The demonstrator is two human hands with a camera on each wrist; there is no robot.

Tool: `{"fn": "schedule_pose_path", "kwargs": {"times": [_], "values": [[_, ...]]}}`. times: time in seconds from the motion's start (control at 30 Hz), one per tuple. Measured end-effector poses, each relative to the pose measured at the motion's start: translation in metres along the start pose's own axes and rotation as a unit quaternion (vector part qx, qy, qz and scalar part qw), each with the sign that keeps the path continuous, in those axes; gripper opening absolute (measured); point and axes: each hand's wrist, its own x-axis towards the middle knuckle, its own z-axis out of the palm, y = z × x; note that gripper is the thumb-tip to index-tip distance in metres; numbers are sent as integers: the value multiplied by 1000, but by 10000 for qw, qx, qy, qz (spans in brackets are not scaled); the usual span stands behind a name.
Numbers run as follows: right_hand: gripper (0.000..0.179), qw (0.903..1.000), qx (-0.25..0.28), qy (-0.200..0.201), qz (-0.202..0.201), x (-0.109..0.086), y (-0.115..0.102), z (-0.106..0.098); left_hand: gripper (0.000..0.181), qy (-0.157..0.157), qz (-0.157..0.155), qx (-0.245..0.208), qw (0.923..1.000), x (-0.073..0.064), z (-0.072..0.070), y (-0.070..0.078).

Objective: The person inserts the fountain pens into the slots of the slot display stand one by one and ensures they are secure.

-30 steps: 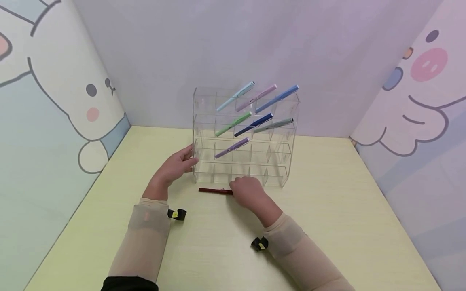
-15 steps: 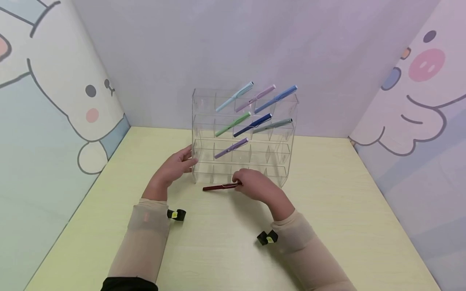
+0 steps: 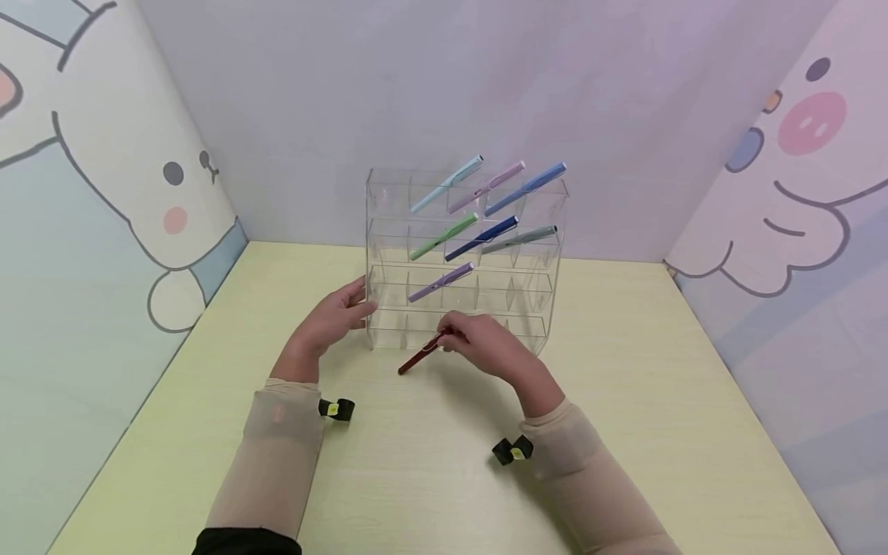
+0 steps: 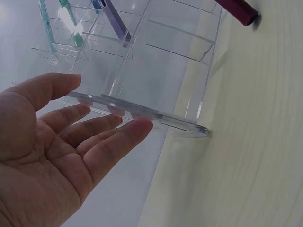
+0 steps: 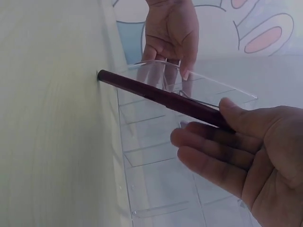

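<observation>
My right hand (image 3: 489,347) pinches a dark red pen (image 3: 419,357) near its clip end, between thumb and fingers. The pen slants down to the left in front of a clear tiered pen rack (image 3: 388,320); in the right wrist view its free tip is right at the tabletop. At the rack's left side is my left hand (image 3: 331,320), with loosely extended fingers. The left wrist view has those fingertips (image 4: 142,127) against the clear side panel and the thumb on its other side. Part of the pen (image 4: 236,10) shows at that view's upper edge.
Several pens lean in the rack's upper tiers: light blue (image 3: 447,185), pink (image 3: 489,187) and blue (image 3: 527,190) on top; green (image 3: 445,237), navy (image 3: 482,239) and grey-green (image 3: 520,240) below. A purple pen (image 3: 442,283) sits lower. Cartoon-printed panels flank the pale table (image 3: 624,401).
My right hand has lifted the pen's clip end off the table, toward the rack. The pen has swung from lying flat to a slant with its free tip down. The left hand stays put.
</observation>
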Motion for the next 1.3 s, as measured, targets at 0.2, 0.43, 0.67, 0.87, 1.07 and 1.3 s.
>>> {"fn": "schedule_pose_path", "kwargs": {"times": [0.2, 0.43, 0.67, 0.87, 1.07, 1.3], "values": [[14, 9989, 332, 86, -322, -4, 2, -7, 73, -37, 0, -6, 10000, 0, -1, -1], [20, 9970, 640, 254, -361, -11, 3, -23, 74, -35, 30, 19, 10000, 0, -1, -1], [25, 9924, 1047, 587, -256, -20, 10, -43, 74, -53, 32, -8, 10000, 1, 0, 0], [31, 9821, 1591, 992, -197, -29, 19, -59, 74, -22, 2, 10, 10000, 0, 0, 0], [30, 9664, 2063, 1486, -382, -35, 25, -71, 72, -20, -6, 35, 10000, 0, 0, 0], [28, 9397, 2396, 2321, -754, -39, 29, -80, 71, -34, -13, -6, 10000, 1, -1, -1]]}}
